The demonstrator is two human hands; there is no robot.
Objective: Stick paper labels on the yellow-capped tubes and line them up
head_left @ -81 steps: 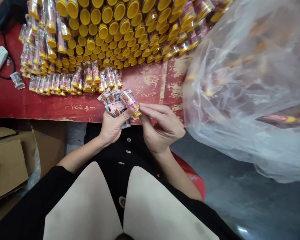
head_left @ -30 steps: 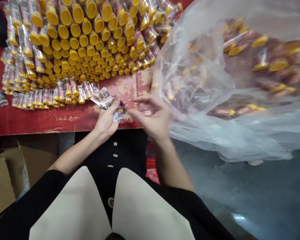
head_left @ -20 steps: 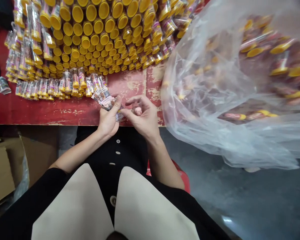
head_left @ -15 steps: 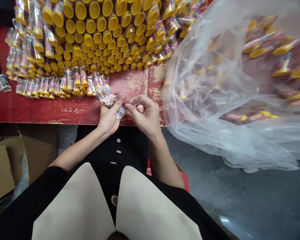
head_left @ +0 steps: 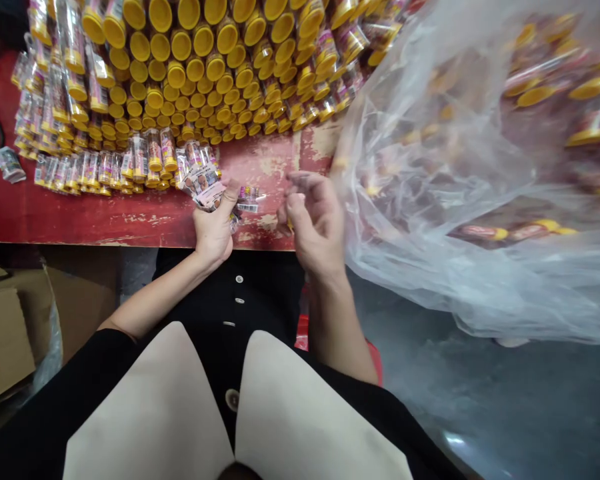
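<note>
My left hand (head_left: 214, 223) is closed around a bunch of small printed plastic wrappers (head_left: 203, 183), which fan out above the thumb. A clear wrapper with purple print and a barcode (head_left: 249, 199) sticks out to the right of that thumb. To the right, over the table edge, my right hand (head_left: 316, 223) has its fingers curled and slightly blurred. A sliver of yellow shows under its fingers, apparently the cap of a small tube; most of it is hidden by the hand.
Stacked clear tubes with yellow caps (head_left: 195, 70) fill the back of the red table (head_left: 105, 223). A large clear plastic bag (head_left: 410, 220) of loose yellow-capped tubes stands at right. A loose wrapper (head_left: 9, 165) lies at far left. Cardboard boxes (head_left: 10, 327) stand below, left.
My right hand has moved right, away from the wrappers it was pinching beside my left hand. My left hand stays nearly in place with the bunch.
</note>
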